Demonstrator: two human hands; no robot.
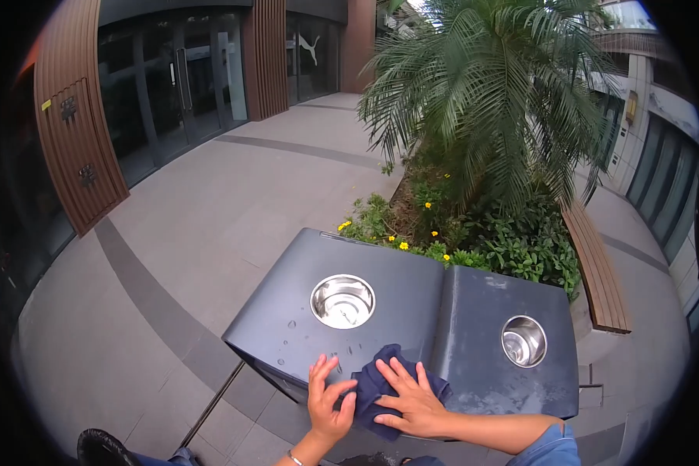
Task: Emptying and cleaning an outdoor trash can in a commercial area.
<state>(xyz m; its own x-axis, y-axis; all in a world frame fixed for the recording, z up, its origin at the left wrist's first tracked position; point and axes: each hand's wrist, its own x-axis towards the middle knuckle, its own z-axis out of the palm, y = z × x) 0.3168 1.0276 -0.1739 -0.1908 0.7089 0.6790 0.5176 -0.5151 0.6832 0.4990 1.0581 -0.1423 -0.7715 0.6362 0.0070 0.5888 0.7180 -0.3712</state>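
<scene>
My right hand (pixel 410 402) lies with spread fingers on a crumpled dark blue cloth (pixel 378 387), pressing it on the front part of a dark grey litter bin top (pixel 279 274). My left hand (pixel 329 402) is just left of the cloth over the bin's front edge. Its fingers are apart and it holds nothing; whether the fingertips touch the cloth I cannot tell. A round steel ashtray bowl (pixel 343 302) is sunk in this top, with water drops in front of it. A second bin top (pixel 477 303) adjoins on the right, with whitish wet smears and another steel bowl (pixel 523 342).
Behind the bins grows a planting bed with yellow flowers (pixel 404 246) and a large palm (pixel 489 105). A slatted wooden bench (pixel 597 268) runs along its right side. Grey paving (pixel 209 233) stretches left to glass doors (pixel 180 81). A black rounded object (pixel 102 447) shows at lower left.
</scene>
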